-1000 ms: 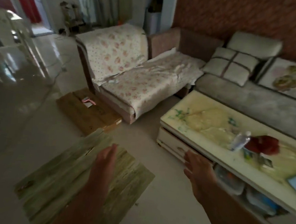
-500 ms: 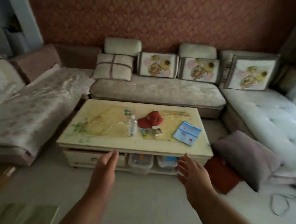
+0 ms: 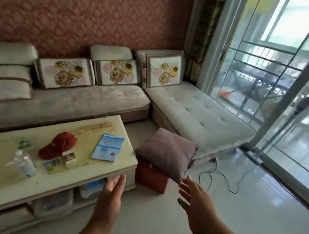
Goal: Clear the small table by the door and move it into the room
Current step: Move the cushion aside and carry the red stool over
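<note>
A small red table (image 3: 150, 176) stands on the floor between the coffee table and the sofa's chaise, not far from the glass sliding door (image 3: 277, 87). A purple cushion (image 3: 167, 153) lies on top of it and hides most of it. My left hand (image 3: 111, 195) is held out with fingers apart, in front of the coffee table's right end. My right hand (image 3: 197, 204) is spread open just below and right of the cushion, touching nothing. Both hands hold nothing.
The long coffee table (image 3: 95, 173) carries a red cap (image 3: 58, 145), a plastic bottle (image 3: 24, 163), a blue booklet (image 3: 108, 147) and small cards. A grey corner sofa (image 3: 87, 99) lines the wall. A black cable (image 3: 225, 178) trails on the tiled floor by the door.
My view has swung right, from the floral sofa and wooden board across the coffee table to the red table and glass door. Both hands stay out in front, open.
</note>
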